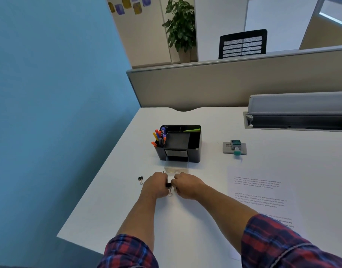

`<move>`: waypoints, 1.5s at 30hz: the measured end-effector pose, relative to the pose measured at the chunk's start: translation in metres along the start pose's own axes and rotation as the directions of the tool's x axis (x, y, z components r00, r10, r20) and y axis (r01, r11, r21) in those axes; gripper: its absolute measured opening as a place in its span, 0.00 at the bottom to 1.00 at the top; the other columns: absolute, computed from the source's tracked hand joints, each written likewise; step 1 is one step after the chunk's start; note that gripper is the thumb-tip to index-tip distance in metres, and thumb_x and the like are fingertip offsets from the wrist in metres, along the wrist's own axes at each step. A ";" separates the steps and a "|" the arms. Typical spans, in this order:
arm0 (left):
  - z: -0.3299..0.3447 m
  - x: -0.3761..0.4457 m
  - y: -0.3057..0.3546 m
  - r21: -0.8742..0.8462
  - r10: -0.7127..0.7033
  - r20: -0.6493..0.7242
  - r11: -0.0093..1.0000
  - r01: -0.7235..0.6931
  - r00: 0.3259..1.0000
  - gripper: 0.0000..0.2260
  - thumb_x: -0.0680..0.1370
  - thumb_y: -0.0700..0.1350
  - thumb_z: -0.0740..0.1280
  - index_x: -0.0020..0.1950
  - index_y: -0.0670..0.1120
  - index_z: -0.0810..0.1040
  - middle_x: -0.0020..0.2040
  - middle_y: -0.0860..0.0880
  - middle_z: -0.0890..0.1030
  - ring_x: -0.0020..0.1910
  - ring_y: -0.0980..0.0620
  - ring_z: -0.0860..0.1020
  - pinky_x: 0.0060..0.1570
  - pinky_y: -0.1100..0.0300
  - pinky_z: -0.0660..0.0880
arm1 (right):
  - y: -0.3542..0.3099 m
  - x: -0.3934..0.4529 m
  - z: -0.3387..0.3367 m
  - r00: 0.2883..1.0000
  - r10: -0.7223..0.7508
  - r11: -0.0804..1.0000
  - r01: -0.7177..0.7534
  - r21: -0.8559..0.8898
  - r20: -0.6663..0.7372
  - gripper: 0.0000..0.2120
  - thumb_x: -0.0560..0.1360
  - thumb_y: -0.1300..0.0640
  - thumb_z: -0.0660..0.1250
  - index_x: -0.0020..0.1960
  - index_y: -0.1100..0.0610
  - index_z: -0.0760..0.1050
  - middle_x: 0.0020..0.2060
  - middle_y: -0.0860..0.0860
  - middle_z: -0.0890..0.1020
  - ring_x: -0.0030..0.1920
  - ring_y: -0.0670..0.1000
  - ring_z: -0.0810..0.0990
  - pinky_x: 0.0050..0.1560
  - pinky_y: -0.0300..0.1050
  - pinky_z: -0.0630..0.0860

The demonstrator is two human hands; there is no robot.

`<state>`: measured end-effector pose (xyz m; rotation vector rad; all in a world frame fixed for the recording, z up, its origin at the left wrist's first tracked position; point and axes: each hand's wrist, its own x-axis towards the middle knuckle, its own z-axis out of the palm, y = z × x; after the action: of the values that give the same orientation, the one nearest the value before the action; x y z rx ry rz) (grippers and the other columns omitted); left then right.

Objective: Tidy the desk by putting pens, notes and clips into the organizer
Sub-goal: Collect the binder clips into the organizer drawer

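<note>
Two hands meet on the white table just in front of the organizer's pulled-out drawer. The left hand [155, 185] and the right hand [186, 185] both curl their fingers around a black binder clip [168, 185] held between them; its black body lies toward the drawer and its wire handles [170, 193] point back toward the person, so its long axis runs roughly away from and toward the body. Which fingers actually pinch it cannot be told.

A second binder clip [140, 179] lies on the table [185, 238] just left of the left hand, black end away, silver loops nearer.

The organizer [179, 145] is a black, rounded-corner box, smooth and matte, split into compartments. Its left compartment holds a bunch of coloured pens [159, 138] standing tilted to the left, orange, yellow, red and purple. A rear compartment holds green notes [192, 130]. The clear drawer [177, 167] sticks out from the front base, translucent plastic; its contents are not discernible.

To the right lie printed paper sheets [259, 192] and a grey pad carrying a teal-handled tool [235, 147].
</note>
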<state>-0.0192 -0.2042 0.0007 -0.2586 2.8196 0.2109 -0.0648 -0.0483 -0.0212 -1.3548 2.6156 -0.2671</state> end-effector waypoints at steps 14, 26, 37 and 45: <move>-0.004 -0.006 0.003 -0.070 -0.045 -0.013 0.997 0.044 0.999 0.09 0.72 0.43 0.68 0.36 0.51 0.68 0.41 0.49 0.75 0.44 0.43 0.79 0.34 0.59 0.66 | 0.012 0.013 -0.029 0.884 0.350 0.845 -0.156 0.511 -0.309 0.05 0.78 0.57 0.69 0.50 0.57 0.81 0.47 0.51 0.80 0.47 0.50 0.77 0.49 0.44 0.78; -0.003 -0.007 -0.005 -0.082 -0.049 -0.042 0.996 0.045 0.998 0.04 0.73 0.45 0.69 0.44 0.47 0.76 0.46 0.46 0.82 0.46 0.43 0.80 0.38 0.59 0.71 | 0.028 0.026 -0.028 0.830 0.483 0.827 -0.329 0.456 -0.278 0.07 0.81 0.57 0.66 0.55 0.57 0.81 0.52 0.53 0.80 0.47 0.51 0.78 0.50 0.42 0.75; -0.007 -0.001 -0.007 -0.136 -0.043 -0.016 0.990 0.041 0.999 0.03 0.69 0.46 0.69 0.39 0.49 0.76 0.38 0.51 0.80 0.39 0.48 0.79 0.33 0.61 0.68 | 0.017 0.016 -0.016 0.897 0.112 0.989 -0.058 0.137 -0.427 0.10 0.78 0.63 0.68 0.59 0.61 0.80 0.52 0.56 0.80 0.50 0.54 0.77 0.42 0.41 0.72; -0.016 0.011 -0.017 -0.432 -0.117 -0.101 0.900 0.063 0.988 0.05 0.69 0.46 0.75 0.39 0.51 0.80 0.36 0.53 0.81 0.36 0.54 0.79 0.33 0.61 0.76 | 0.011 0.001 -0.007 0.890 -0.004 0.986 0.080 0.147 -0.457 0.05 0.73 0.66 0.68 0.49 0.62 0.79 0.41 0.58 0.79 0.38 0.58 0.76 0.34 0.50 0.73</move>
<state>-0.0304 -0.2250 0.0103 -0.5134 2.8422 0.8244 -0.0763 -0.0423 -0.0172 -1.4342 2.8430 -0.8872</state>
